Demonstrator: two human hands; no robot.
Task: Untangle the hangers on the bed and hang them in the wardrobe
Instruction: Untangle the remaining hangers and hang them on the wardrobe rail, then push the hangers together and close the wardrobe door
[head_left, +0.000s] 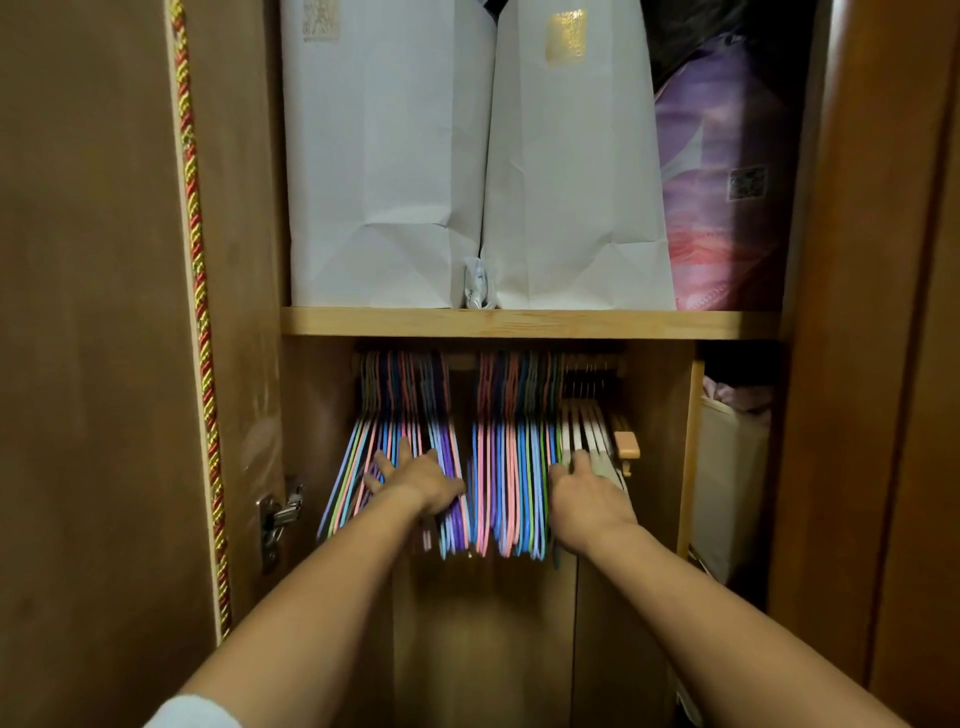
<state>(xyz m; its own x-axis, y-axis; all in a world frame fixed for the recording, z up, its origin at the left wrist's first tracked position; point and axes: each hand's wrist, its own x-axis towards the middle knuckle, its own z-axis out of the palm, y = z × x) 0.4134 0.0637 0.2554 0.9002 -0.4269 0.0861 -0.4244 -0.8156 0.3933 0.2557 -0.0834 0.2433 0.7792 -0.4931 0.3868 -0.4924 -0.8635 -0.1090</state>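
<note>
Where fingers (385, 464) spread, hangers (511, 488) underneath

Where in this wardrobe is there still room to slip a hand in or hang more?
Free: the narrow gap on the rail between the left hanger bunch and the middle bunch, and below the hangers, down to the floor. Crowded: the shelf, filled by two white paper bags and a purple bundle.
</note>
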